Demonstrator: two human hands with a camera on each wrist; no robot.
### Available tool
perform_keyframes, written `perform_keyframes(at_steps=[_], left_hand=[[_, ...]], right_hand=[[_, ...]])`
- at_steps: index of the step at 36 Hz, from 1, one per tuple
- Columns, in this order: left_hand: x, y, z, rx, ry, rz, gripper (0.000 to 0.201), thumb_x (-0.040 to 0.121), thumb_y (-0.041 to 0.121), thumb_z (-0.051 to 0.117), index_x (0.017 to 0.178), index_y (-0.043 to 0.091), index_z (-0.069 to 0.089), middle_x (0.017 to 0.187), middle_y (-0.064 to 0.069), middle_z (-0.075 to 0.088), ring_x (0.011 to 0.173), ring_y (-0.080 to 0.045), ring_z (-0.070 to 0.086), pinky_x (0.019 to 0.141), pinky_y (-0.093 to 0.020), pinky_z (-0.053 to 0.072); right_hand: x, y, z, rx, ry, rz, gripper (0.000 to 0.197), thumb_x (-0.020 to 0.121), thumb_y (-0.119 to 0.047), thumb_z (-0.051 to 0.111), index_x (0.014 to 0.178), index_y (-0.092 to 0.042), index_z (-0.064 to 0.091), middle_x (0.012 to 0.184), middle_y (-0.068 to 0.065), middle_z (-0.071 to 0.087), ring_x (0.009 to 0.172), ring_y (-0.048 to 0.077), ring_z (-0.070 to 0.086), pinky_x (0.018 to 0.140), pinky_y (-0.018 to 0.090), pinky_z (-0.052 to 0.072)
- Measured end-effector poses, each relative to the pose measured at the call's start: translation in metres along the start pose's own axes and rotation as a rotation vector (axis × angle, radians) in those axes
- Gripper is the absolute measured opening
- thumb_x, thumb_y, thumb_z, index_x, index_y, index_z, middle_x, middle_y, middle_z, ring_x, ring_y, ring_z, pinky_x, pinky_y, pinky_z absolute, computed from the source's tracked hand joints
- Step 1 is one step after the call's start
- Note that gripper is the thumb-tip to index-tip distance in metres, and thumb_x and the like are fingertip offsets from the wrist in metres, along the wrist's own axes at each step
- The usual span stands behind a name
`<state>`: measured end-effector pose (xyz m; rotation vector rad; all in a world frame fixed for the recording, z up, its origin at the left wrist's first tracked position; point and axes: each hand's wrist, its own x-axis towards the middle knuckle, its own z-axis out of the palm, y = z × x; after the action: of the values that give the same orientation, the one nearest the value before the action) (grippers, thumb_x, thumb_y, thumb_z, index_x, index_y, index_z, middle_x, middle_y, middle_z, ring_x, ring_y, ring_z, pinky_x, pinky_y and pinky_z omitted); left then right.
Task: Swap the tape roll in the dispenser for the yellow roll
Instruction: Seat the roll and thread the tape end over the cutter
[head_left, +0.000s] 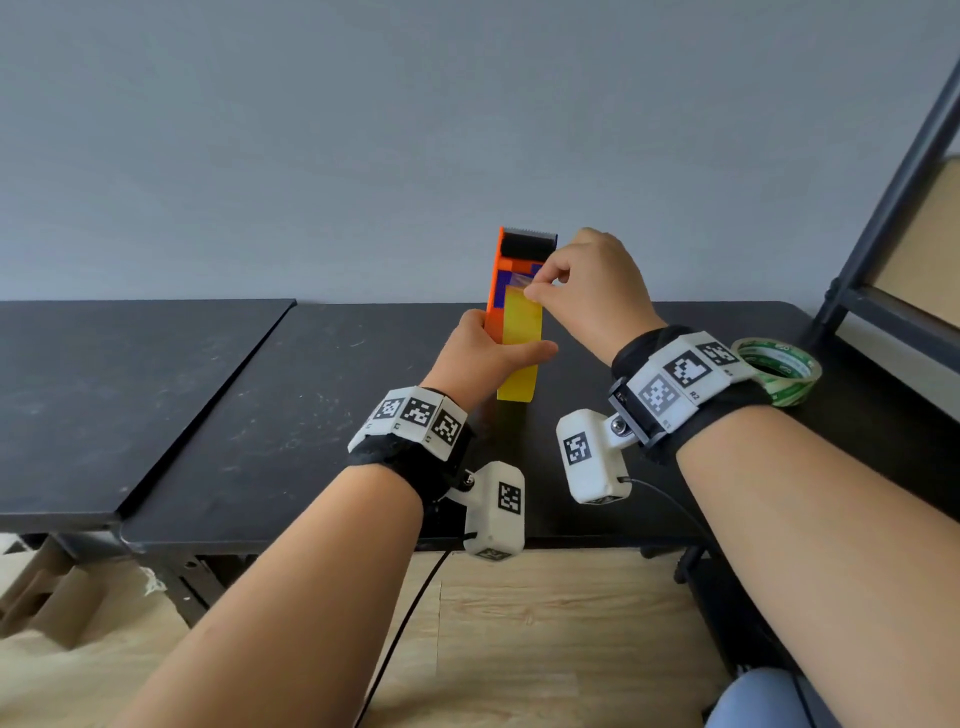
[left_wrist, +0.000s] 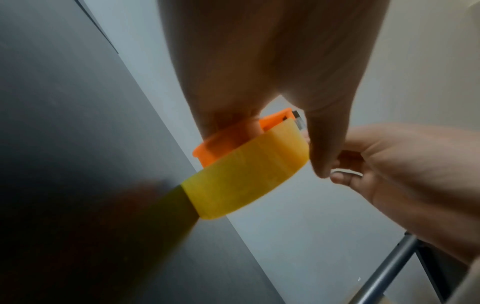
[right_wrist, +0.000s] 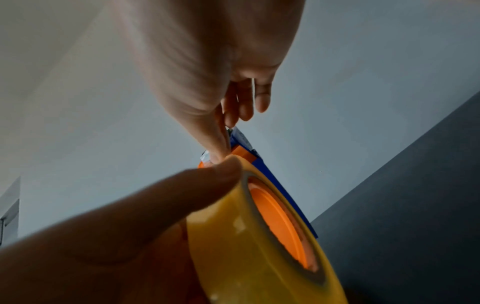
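An orange and blue tape dispenser (head_left: 506, 260) stands on end on the black table (head_left: 311, 415), its toothed blade and black roller at the top. The yellow roll (head_left: 519, 338) sits on the dispenser's orange hub (right_wrist: 280, 222). My left hand (head_left: 488, 353) grips the dispenser and roll from the left, thumb across the yellow tape. My right hand (head_left: 540, 291) pinches the loose end of the yellow tape just below the roller. In the left wrist view the yellow roll (left_wrist: 246, 174) rests its lower edge on the table, and the right hand (left_wrist: 337, 172) shows beside it.
A clear tape roll with a green and white core (head_left: 779, 371) lies flat on the table at the right, behind my right wrist. A dark metal shelf frame (head_left: 883, 234) rises at the far right. A second black table (head_left: 104, 389) adjoins at the left. Cardboard (head_left: 47, 597) lies on the floor.
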<state>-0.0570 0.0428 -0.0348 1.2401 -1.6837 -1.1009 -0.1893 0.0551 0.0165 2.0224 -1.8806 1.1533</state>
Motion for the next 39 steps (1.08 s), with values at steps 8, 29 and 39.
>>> perform_keyframes(at_steps=[8, 29, 39], left_hand=[[-0.003, 0.016, 0.005, 0.261, 0.122, 0.013, 0.044, 0.074, 0.035, 0.069, 0.108, 0.017, 0.047, 0.095, 0.002, 0.058, 0.086, -0.018, 0.060, 0.060, -0.026, 0.044], [-0.006, 0.020, 0.007, 0.421, 0.049, 0.073, 0.081, 0.074, 0.013, 0.073, 0.144, 0.017, 0.032, 0.112, -0.004, 0.057, 0.091, -0.018, 0.051, 0.063, -0.025, 0.040], [-0.005, 0.022, 0.014, 0.402, 0.162, 0.062, 0.062, 0.074, 0.026, 0.073, 0.128, 0.017, 0.046, 0.106, -0.001, 0.059, 0.093, -0.021, 0.057, 0.071, -0.031, 0.043]], right_hand=[[0.002, 0.003, 0.000, 0.066, -0.002, 0.055, 0.011, 0.079, -0.021, 0.072, 0.074, -0.011, 0.075, 0.087, 0.006, 0.057, 0.093, 0.024, 0.059, 0.071, 0.028, 0.041], [-0.004, 0.006, 0.003, 0.176, 0.017, 0.108, 0.014, 0.083, -0.022, 0.070, 0.082, -0.009, 0.074, 0.095, 0.007, 0.064, 0.088, 0.018, 0.059, 0.078, 0.030, 0.049], [-0.004, 0.005, 0.002, 0.146, 0.054, 0.093, 0.010, 0.082, -0.018, 0.070, 0.079, -0.010, 0.074, 0.090, 0.002, 0.055, 0.088, 0.015, 0.054, 0.066, 0.022, 0.039]])
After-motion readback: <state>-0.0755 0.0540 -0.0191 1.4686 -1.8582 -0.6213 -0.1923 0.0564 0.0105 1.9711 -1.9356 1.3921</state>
